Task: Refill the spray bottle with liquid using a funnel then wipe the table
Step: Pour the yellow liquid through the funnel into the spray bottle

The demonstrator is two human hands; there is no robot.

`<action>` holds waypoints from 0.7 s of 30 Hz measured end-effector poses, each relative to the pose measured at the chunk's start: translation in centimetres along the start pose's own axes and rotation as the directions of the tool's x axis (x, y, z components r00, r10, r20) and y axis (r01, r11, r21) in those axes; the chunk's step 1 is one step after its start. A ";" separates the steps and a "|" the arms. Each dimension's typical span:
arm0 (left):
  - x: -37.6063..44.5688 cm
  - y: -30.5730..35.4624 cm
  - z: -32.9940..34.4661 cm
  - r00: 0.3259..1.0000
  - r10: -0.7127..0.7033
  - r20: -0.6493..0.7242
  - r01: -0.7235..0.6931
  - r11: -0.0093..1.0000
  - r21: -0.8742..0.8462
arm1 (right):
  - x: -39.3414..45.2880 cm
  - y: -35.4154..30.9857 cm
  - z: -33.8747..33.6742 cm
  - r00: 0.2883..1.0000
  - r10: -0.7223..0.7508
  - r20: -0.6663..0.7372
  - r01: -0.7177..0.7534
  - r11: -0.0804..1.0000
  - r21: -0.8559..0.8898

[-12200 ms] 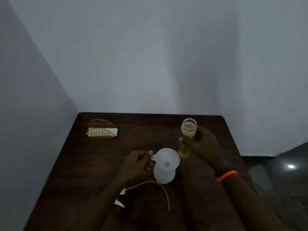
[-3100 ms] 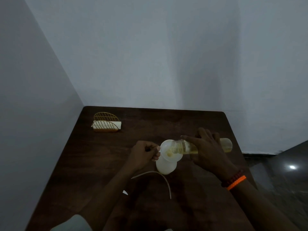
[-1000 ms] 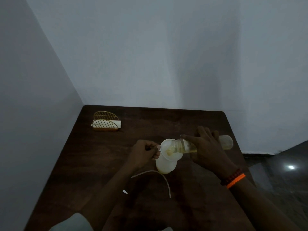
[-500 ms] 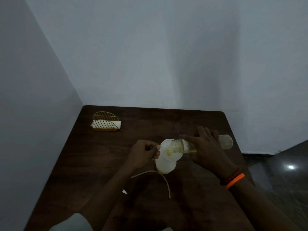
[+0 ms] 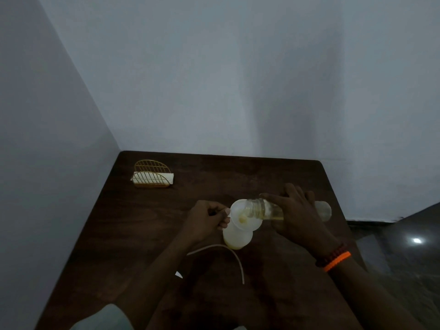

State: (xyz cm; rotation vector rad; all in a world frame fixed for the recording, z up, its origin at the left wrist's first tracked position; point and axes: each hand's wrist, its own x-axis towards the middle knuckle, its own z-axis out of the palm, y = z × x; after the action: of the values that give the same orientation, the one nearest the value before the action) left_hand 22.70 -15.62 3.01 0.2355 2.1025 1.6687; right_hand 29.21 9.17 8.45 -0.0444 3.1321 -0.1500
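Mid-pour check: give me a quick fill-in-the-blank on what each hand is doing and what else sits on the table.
1. The right hand holds the clear bottle tipped so that its mouth lies over the white ____.
2. The left hand steadies the funnel by its ____ edge.
3. The liquid in the clear bottle is ____ in colour.
4. The gold wire holder stands near the table's far ____ corner.

Missing words: funnel; left; yellow; left
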 end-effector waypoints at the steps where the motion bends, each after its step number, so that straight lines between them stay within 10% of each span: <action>1: 0.0 0.0 0.0 1.000 0.000 0.000 0.000 1.000 -0.004 | -0.1 0.1 0.1 1.000 0.008 0.000 -0.008 1.000 0.014; 21: -0.2 0.1 -0.3 0.999 -0.040 0.027 0.040 0.999 -0.005 | -1.2 0.7 1.9 0.987 0.153 -0.050 -0.090 0.781 0.618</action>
State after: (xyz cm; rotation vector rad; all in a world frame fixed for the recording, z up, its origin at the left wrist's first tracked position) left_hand 22.73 -15.91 3.21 0.2112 2.0692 1.6392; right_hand 30.42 9.73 6.50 0.1753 2.9847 -1.1912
